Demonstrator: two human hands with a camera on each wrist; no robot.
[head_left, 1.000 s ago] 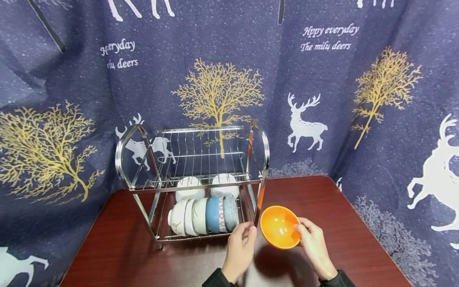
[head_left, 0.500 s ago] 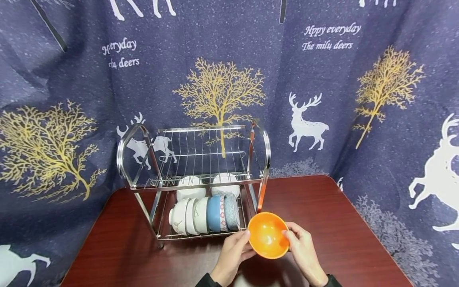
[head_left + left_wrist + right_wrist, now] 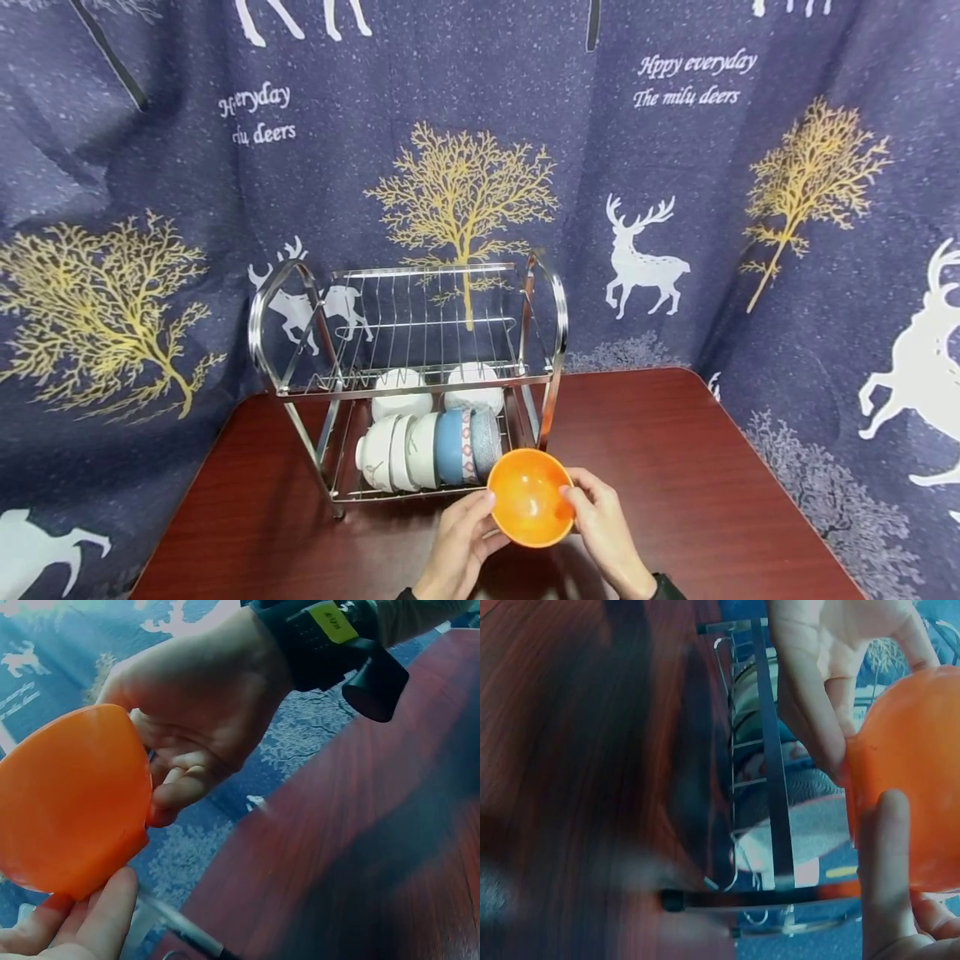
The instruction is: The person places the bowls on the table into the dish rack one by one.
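An orange bowl is held up in front of the dish rack, its inside facing the head camera. My left hand grips its left side, thumb at the rim and fingers underneath. On the opposite side my right hand pinches the rim, thumb over the edge. The left wrist view shows the bowl's smooth outside between both hands. A chrome two-tier dish rack stands behind. On its lower tier, a blue bowl, a grey patterned bowl and several pale bowls stand on edge in a row.
Two white dishes sit at the back of the lower tier. The upper tier is bare wire. The reddish-brown table extends to both sides of the rack, with a dark blue deer-print cloth hanging behind it.
The orange bowl has moved left and slightly down toward the rack's front. My left hand, apart from it a second ago, now grips its left side; the right hand has kept its hold.
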